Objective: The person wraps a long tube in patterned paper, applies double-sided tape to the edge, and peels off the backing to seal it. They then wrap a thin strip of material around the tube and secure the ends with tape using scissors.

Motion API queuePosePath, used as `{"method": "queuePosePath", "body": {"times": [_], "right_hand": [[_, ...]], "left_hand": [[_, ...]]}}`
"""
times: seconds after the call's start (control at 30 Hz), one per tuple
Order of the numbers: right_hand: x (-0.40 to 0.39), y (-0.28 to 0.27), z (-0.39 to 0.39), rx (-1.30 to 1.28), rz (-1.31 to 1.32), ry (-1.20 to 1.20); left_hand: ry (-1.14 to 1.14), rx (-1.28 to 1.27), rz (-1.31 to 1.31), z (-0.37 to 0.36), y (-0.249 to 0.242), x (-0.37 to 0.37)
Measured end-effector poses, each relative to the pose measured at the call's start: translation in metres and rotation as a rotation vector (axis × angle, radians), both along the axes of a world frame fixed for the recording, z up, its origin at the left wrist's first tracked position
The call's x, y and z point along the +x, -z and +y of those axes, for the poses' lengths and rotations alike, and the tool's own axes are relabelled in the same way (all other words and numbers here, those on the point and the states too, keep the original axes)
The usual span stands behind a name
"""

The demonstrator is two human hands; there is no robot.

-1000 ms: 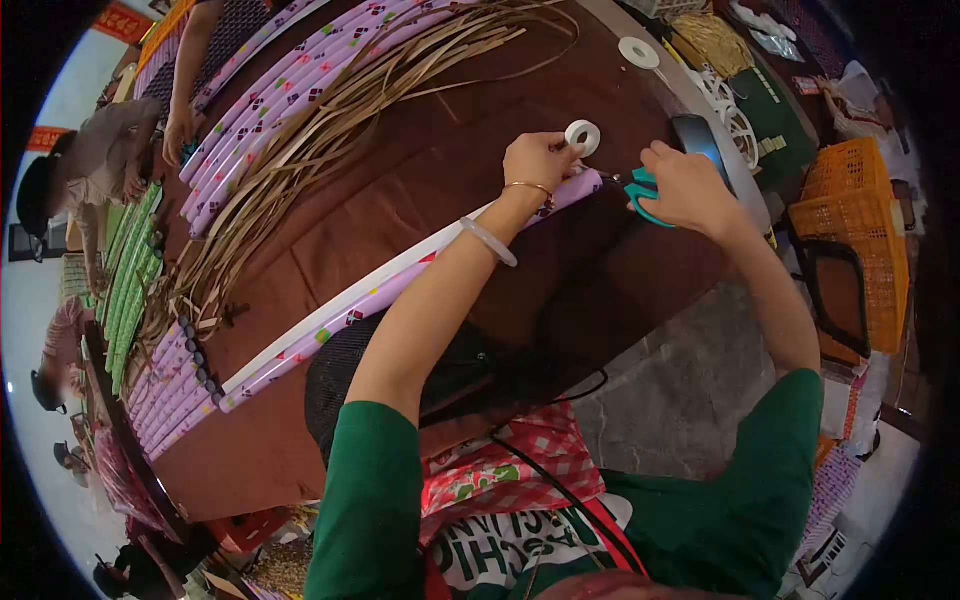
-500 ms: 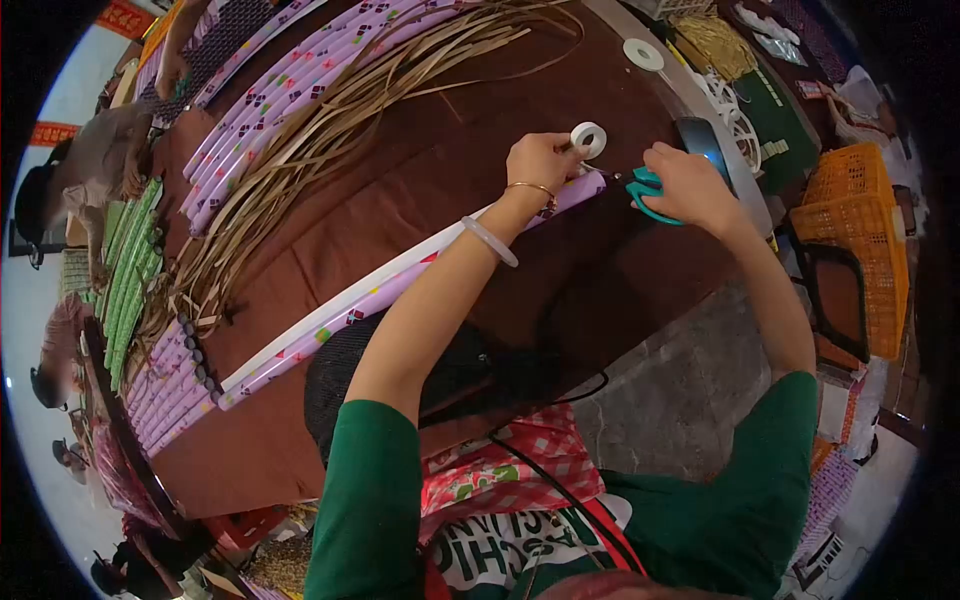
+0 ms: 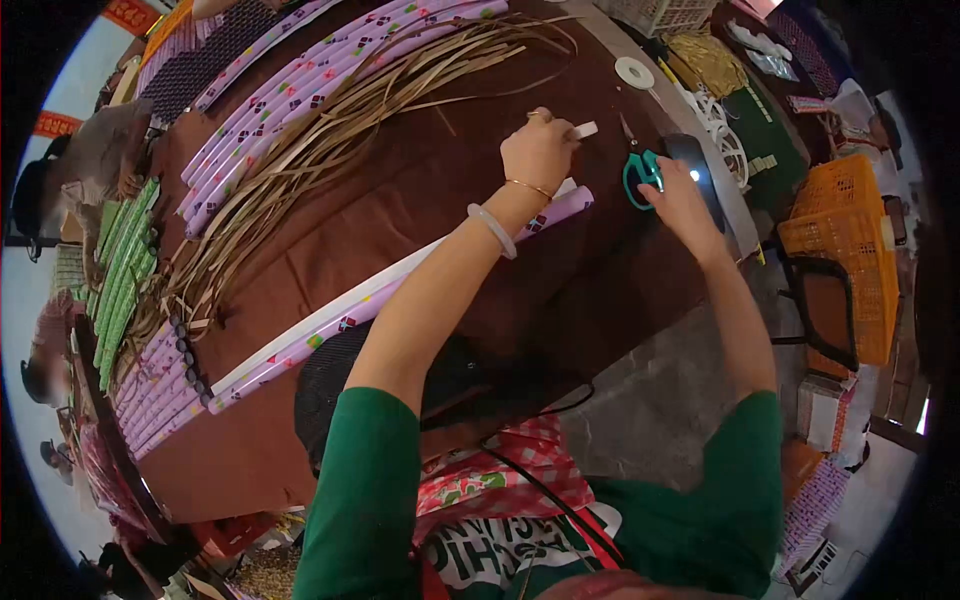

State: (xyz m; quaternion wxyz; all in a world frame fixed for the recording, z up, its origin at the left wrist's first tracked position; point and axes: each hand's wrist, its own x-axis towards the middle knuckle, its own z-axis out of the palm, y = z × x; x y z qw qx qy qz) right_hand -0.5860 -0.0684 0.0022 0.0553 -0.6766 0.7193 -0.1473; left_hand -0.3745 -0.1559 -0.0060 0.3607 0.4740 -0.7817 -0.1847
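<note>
A brown-covered table [image 3: 240,460] is stretching beneath the work, with patterned lilac tubes [image 3: 300,95] lying along its far left side and a loose bundle of tan strips [image 3: 300,165] spreading next to them. Nearer the person, one long lilac tube [image 3: 345,325], edged by a white strip [image 3: 330,316], is lying diagonally under the left forearm, its far end showing just past the wrist; it is keeping nearly the same place as half a second ago. The two hands are doing the changing. The right hand [image 3: 685,205] is no longer working close to that tube end; it is touching teal-handled scissors [image 3: 633,153], which are now pointing away from the person rather than towards the roll. Its thumb and fingers are curving about the handles, though whether they are pinching or letting go I cannot tell. This is suggesting, as a judgement, that the cutting is pausing. The left hand [image 3: 538,155] is turning, fingers curled together and pinching a small white roll [image 3: 586,130], which is now showing its edge instead of its round face.
</note>
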Motion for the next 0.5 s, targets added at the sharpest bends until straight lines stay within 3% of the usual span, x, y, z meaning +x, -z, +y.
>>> {"method": "queuePosePath", "body": {"times": [0.1,0.2,0.37,0.5], "right_hand": [[0.003,0.013,-0.011,-0.140,-0.030,-0.043],[0.013,0.010,-0.014,-0.255,0.060,-0.035],[0.024,0.009,0.001,-0.368,0.024,-0.099],[0.028,0.009,-0.003,-0.349,-0.113,-0.107]], "left_hand": [[0.032,-0.267,-0.281,-0.012,0.012,-0.018],[0.168,-0.216,-0.398,-0.012,0.013,-0.027],[0.285,-0.064,-0.242,0.002,0.000,-0.008],[0.216,-0.007,-0.213,0.030,-0.033,0.073]]}}
